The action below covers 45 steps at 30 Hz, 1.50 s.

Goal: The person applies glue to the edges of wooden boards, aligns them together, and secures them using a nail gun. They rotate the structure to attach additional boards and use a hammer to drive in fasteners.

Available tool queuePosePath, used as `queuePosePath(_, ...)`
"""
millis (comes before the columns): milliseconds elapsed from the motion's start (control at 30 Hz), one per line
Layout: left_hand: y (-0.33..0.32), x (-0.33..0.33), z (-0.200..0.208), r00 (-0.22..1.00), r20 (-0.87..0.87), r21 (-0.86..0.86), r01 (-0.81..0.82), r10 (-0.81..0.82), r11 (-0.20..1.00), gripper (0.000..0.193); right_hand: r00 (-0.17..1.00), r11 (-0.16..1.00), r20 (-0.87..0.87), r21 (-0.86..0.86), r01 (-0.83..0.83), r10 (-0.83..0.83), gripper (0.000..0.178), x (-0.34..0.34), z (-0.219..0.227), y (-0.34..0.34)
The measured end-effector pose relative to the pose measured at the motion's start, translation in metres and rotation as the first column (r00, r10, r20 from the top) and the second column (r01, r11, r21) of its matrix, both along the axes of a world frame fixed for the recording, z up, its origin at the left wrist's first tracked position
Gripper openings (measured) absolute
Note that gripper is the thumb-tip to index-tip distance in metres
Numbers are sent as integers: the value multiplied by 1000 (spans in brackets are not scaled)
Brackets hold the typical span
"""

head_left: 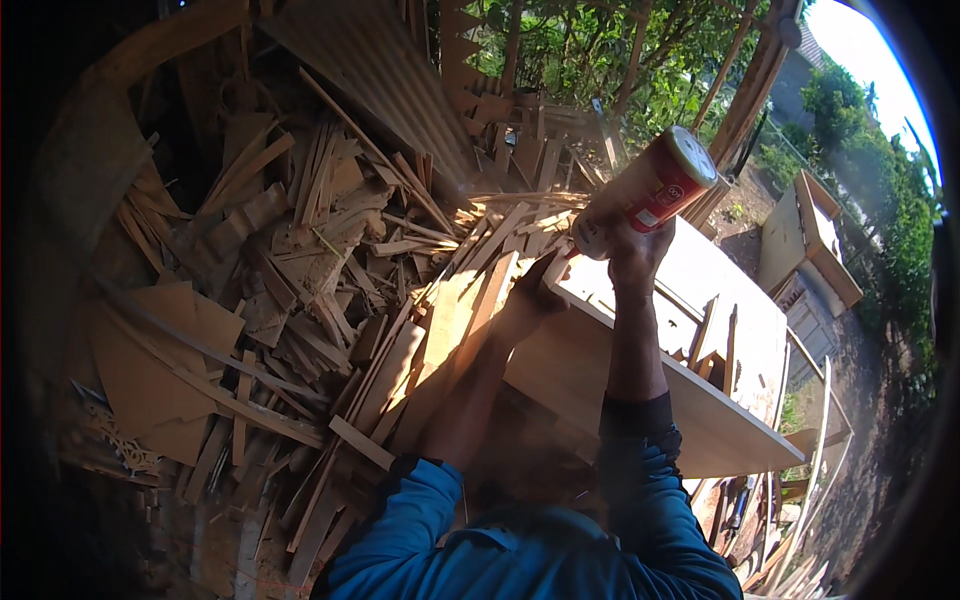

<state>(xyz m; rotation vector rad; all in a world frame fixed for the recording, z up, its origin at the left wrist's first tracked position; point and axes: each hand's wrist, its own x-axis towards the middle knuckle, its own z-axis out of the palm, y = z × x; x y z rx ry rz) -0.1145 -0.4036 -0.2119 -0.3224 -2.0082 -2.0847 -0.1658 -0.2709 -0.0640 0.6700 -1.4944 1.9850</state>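
Slanting nozzle-down, the red bottle sits within the right hand's fingers.

Blue sleeves with dark cuffs

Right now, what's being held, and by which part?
The right hand grips the red bottle around its body, base tilted up. The left hand is at the corner of the pale board; whether it grips anything cannot be told.
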Motion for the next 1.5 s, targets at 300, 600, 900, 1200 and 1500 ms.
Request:
queuePosePath(300, -2, -27, -26, 994, -105, -100, -40, 29, 994, 79, 996, 994, -73, -100, 33, -41, 27, 14, 10, -11)
queuePosePath(600, 0, -23, -21, 998, -63, -47, 14, -17, 999, 77, 997, 987, -35, -137, -79, 75, 54, 4, 6, -6)
queuePosePath(900, -1, -17, -12, 997, -79, -125, 3, -13, 992, 82, 990, 996, -133, -77, 38, -48, 27, -2, 2, -8)
queuePosePath(1200, -5, -21, -24, 989, 18, 82, 145, -147, 986, 83, 999, 991, -43, -137, 14, -20, 29, 7, 6, -10)
queuePosePath(1500, 4, -12, -9, 984, 58, 284, 144, -166, 948, 85, 986, 987, -47, -7, 162, -162, 27, 2, 7, -3)
